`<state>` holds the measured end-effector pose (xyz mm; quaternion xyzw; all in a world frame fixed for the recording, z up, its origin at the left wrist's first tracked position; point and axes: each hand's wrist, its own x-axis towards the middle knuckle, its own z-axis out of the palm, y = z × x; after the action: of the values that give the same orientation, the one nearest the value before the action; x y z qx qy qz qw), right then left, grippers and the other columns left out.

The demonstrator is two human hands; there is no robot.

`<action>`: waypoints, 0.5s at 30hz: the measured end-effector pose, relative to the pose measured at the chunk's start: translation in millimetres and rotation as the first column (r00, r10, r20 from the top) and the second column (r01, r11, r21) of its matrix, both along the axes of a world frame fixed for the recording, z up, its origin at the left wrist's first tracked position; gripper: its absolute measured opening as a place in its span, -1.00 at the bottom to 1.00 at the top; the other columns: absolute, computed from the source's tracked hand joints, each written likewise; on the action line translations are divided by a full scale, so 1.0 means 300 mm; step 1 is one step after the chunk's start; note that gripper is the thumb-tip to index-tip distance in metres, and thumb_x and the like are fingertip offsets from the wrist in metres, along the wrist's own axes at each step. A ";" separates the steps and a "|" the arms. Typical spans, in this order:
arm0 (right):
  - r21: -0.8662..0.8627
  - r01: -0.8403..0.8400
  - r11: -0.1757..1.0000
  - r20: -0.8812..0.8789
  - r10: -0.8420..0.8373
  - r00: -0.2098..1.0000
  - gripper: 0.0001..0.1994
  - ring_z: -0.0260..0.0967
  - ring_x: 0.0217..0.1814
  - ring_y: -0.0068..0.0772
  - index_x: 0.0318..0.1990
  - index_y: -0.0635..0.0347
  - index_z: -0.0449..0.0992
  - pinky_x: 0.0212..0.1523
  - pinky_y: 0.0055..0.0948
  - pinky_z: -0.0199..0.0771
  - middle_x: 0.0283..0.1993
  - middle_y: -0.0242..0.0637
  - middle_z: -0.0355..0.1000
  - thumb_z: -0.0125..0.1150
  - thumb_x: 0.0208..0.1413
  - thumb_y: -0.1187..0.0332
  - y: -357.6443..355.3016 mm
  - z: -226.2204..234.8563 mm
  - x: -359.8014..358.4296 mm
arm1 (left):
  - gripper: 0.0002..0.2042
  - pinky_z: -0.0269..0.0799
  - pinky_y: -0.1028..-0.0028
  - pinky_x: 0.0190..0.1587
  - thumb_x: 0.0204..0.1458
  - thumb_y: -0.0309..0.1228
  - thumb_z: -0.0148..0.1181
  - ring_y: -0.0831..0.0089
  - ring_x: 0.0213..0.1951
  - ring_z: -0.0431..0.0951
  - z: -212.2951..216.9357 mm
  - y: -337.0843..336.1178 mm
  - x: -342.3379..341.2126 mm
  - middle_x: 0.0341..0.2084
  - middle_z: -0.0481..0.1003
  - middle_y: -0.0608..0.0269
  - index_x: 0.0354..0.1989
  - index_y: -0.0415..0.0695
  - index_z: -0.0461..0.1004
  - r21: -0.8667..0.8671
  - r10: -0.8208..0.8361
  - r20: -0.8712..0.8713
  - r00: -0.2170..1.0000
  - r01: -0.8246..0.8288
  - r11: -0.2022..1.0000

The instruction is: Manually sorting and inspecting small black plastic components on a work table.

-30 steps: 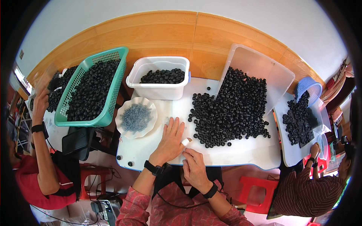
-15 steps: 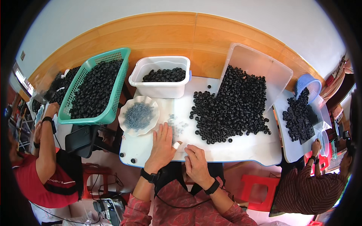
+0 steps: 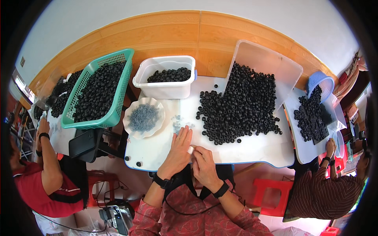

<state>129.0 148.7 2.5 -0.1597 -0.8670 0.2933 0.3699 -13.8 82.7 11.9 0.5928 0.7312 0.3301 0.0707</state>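
Your left hand [image 3: 178,152], fingers straight, lies near small translucent grey pieces [image 3: 176,126]; whether your right hand [image 3: 205,165] grips, I cannot tell.

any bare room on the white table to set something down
On the white table, free: the strip between the black rings and front edge; the patch in front of the scalloped plate, left of the left hand. Crowded: right rear, rings; beyond that hand, scattered bits.

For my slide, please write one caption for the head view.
Left hand and right hand close together over a white table, a wavy dish and black rings beyond.
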 end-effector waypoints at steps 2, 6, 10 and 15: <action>0.000 0.003 1.000 -0.004 -0.003 1.000 -0.63 0.31 0.04 0.02 -0.03 0.43 0.42 0.04 -0.22 0.40 0.05 -0.05 0.33 0.15 -0.07 0.70 0.001 -0.004 0.004 | -0.41 -0.21 -0.04 0.40 0.07 -0.62 -0.04 -0.10 0.41 -0.04 0.008 -0.023 -0.004 0.37 0.01 -0.19 0.35 -0.34 0.07 0.055 -0.020 0.042 0.999 0.017 0.998; -0.046 -0.003 0.999 -0.002 0.002 1.000 -0.65 0.31 0.05 0.01 -0.04 0.41 0.44 0.06 -0.22 0.39 0.05 -0.05 0.34 0.17 -0.06 0.68 0.005 -0.008 0.007 | -0.47 -0.14 -0.03 0.40 0.06 -0.70 -0.10 -0.10 0.37 0.06 0.018 -0.116 -0.031 0.31 0.17 -0.15 0.28 -0.32 0.20 0.136 0.174 0.009 0.985 -0.173 0.975; -0.068 0.000 0.998 -0.014 -0.001 1.000 -0.67 0.31 0.06 0.00 -0.05 0.40 0.46 0.07 -0.23 0.39 0.05 -0.05 0.34 0.18 -0.05 0.68 0.006 -0.008 0.010 | -0.51 -0.11 -0.06 0.38 0.06 -0.65 0.00 -0.11 0.34 0.12 0.002 -0.188 -0.021 0.27 0.22 -0.14 0.24 -0.33 0.25 0.066 0.242 -0.060 0.968 -0.238 0.969; -0.056 -0.006 0.998 -0.011 0.006 1.000 -0.66 0.31 0.06 0.00 -0.05 0.40 0.46 0.07 -0.23 0.39 0.05 -0.05 0.34 0.18 -0.06 0.68 0.002 -0.013 0.006 | -0.50 -0.08 -0.14 0.34 0.06 -0.53 0.12 -0.12 0.33 0.14 -0.021 -0.169 0.031 0.25 0.24 -0.15 0.22 -0.33 0.26 0.034 0.264 -0.147 0.953 -0.262 0.965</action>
<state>130.6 149.5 -1.5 -0.1659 -0.8568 0.3195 0.3691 -4.7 31.9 5.6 0.5140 0.8043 0.2964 -0.0333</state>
